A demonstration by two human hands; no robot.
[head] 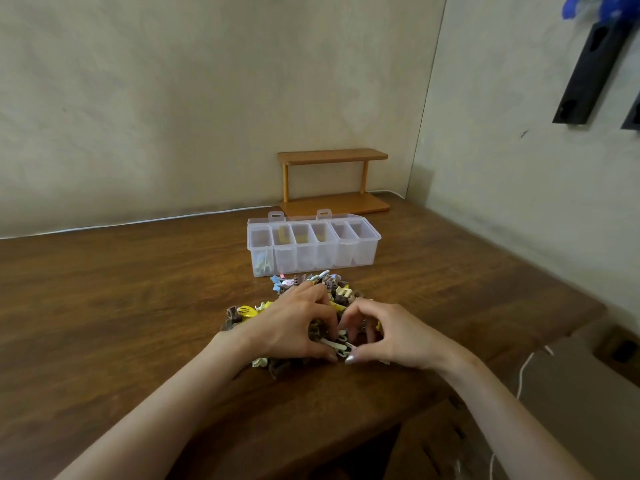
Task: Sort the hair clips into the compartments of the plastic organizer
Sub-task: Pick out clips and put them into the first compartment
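Hair clips [337, 296] lie under left hand [294, 327] and right hand [391, 337], fingers curled; each grip's hold unclear.

1 head view, forward-down, near table [138, 306].

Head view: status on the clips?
Both down in clips: left grip, right grip, curled at white clip, hold unclear. Open organizer behind pile, little in it. Path clear.
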